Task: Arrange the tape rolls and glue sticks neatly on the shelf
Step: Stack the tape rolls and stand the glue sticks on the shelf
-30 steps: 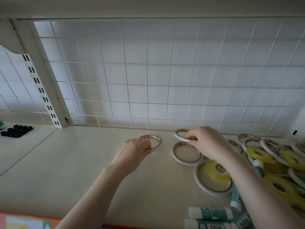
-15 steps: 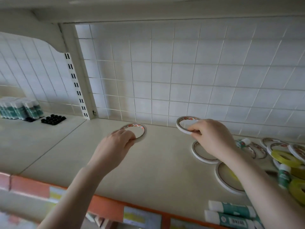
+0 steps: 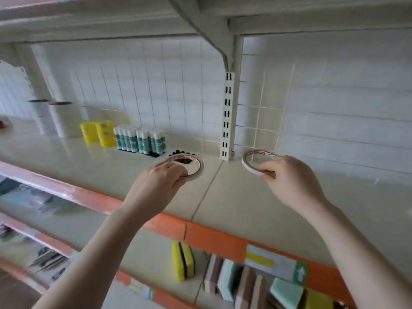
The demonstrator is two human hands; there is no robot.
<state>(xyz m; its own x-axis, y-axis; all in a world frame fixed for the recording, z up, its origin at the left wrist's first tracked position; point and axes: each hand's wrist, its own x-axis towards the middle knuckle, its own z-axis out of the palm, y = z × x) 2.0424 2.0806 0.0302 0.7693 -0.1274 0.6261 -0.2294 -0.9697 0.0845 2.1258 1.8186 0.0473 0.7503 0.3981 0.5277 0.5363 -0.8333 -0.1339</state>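
Note:
My left hand point(image 3: 159, 184) grips a thin white tape roll point(image 3: 196, 167) by its near rim, held just above the cream shelf point(image 3: 234, 197), left of the shelf seam. My right hand point(image 3: 289, 181) pinches a second thin white tape roll point(image 3: 248, 160), tilted, to the right of the slotted upright point(image 3: 227, 117). A block of upright glue sticks point(image 3: 140, 141) with white caps and teal labels stands at the back, left of my left hand. The pile of loose rolls and sticks is out of view.
Small black items point(image 3: 181, 152) lie behind the left roll. Yellow packs point(image 3: 98, 132) and white rolls point(image 3: 60, 119) stand further left. An orange price rail point(image 3: 214, 235) edges the shelf; sponges point(image 3: 182, 260) fill the shelf below. A bracket point(image 3: 209, 30) hangs overhead.
The view swung left and both hands carried their tape rolls leftward along the shelf. The left roll has crossed the seam toward the glue sticks; the loose pile left the view.

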